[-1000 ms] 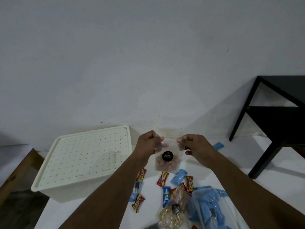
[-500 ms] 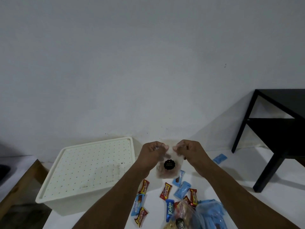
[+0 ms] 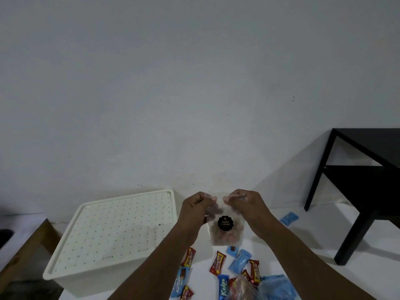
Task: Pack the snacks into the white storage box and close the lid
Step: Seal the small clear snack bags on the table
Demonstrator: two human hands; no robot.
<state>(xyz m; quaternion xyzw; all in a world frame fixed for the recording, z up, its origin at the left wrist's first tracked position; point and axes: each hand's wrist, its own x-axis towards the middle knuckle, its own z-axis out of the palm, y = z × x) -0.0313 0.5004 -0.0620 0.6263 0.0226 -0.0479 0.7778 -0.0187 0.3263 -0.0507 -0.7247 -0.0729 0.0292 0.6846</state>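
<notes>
A clear biscuit pouch (image 3: 226,231) with a round black label hangs upright above the table. My left hand (image 3: 195,210) pinches its top left corner and my right hand (image 3: 246,204) pinches its top right corner. The white storage box (image 3: 112,237) stands to the left on the table, its dotted lid resting shut on top. Below the pouch lie several small snacks: red bars (image 3: 217,263), light blue packets (image 3: 239,260), a blue Kalpa bar (image 3: 223,287). One light blue packet (image 3: 289,218) lies apart at the right.
A black side table (image 3: 365,182) stands at the right against the grey wall. A blue plastic bag (image 3: 277,287) and a clear snack bag (image 3: 242,289) lie at the bottom edge. A wooden edge (image 3: 23,250) runs along the left of the white table.
The view has tilted up slightly, so everything sits lower in frame. Both hands still hold the pouch by its top, their thumbs a little closer together than a second ago.
</notes>
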